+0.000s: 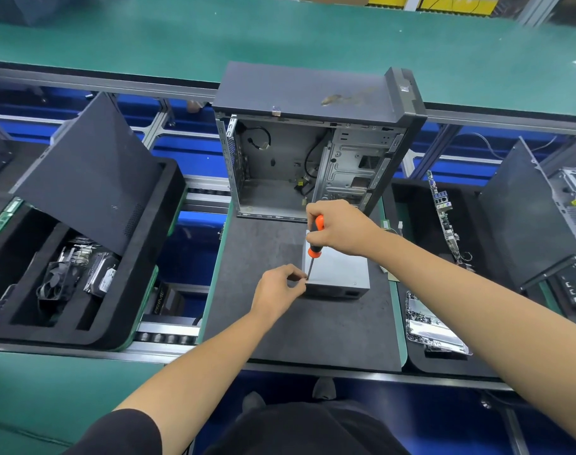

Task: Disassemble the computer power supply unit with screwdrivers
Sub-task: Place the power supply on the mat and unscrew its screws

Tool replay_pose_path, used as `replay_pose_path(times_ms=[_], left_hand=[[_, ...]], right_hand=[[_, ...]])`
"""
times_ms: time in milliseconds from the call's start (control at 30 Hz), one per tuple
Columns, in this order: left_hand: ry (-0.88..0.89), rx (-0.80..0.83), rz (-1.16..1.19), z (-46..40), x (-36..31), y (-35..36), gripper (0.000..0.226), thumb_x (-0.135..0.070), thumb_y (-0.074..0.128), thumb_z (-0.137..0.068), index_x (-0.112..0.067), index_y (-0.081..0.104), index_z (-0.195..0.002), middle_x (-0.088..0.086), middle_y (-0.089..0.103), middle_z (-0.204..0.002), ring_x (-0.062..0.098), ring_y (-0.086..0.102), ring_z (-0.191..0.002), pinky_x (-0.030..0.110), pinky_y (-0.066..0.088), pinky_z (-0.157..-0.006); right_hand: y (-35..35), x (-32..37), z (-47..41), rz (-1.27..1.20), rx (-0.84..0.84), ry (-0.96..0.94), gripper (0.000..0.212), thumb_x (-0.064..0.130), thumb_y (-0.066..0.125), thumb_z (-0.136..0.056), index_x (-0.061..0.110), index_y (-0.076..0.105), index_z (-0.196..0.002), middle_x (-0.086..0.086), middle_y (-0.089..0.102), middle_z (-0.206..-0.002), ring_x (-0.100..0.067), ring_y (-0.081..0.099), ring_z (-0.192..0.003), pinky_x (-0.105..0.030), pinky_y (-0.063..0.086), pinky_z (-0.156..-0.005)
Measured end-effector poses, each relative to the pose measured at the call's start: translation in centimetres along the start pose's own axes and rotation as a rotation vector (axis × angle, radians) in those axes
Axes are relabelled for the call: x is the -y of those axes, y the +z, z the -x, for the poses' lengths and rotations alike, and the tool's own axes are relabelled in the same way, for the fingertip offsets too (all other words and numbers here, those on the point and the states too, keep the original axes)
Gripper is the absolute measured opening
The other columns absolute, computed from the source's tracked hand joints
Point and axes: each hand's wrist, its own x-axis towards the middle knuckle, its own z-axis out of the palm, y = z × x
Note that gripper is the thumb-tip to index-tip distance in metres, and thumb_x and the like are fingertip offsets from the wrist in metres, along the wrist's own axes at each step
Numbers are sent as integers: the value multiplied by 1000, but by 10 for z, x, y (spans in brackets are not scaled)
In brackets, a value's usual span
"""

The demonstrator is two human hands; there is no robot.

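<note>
Screwdriver (314,247), gripped by the right hand (339,228), bears on the near-left top corner of the power supply unit (337,272) lying on the grey mat (263,251), where the left hand (277,288) pinches; the rigid, smooth steel box probably slides unless steadied.

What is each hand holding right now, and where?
Right hand grips the screwdriver by its orange handle; left hand fingers pinch near its tip.

Power supply unit (337,269): smooth grey sheet metal, dull sheen. Screwdriver (314,246): glossy orange plastic handle (thin metal shaft). Mat (263,323): matt, dark, slightly rough.
</note>
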Motion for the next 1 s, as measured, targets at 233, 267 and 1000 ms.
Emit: replay_pose_path(times_ms=[233, 267, 1000], left_hand=[[25, -26, -47, 3, -2, 4, 20, -41, 77, -89, -29, 75, -104, -19, 72, -100, -1, 66, -94, 24, 57, -89], [22, -37, -54, 2, -4, 4, 18, -42, 75, -90, -29, 75, -103, -20, 71, -98, -2, 66, -92, 23, 58, -87], [19, 6, 3, -1, -1, 1, 21, -30, 82, -86, -20, 78, -103, -10, 76, -99, 4, 70, -87, 31, 59, -88]], right_hand=[[6, 3, 5, 68, -136, 81, 19, 27, 67, -72, 15, 53, -78, -4, 61, -67, -27, 60, -70, -35, 50, -57], [7, 4, 5, 76, -141, 88, 21, 27, 67, -73, 14, 53, -79, -5, 62, -68, -29, 61, -70, -38, 52, -58], [-14, 11, -1, 244, 279, -221, 21, 15, 72, -77, 21, 58, -91, 6, 48, -93, -18, 52, -84, -40, 49, -69]])
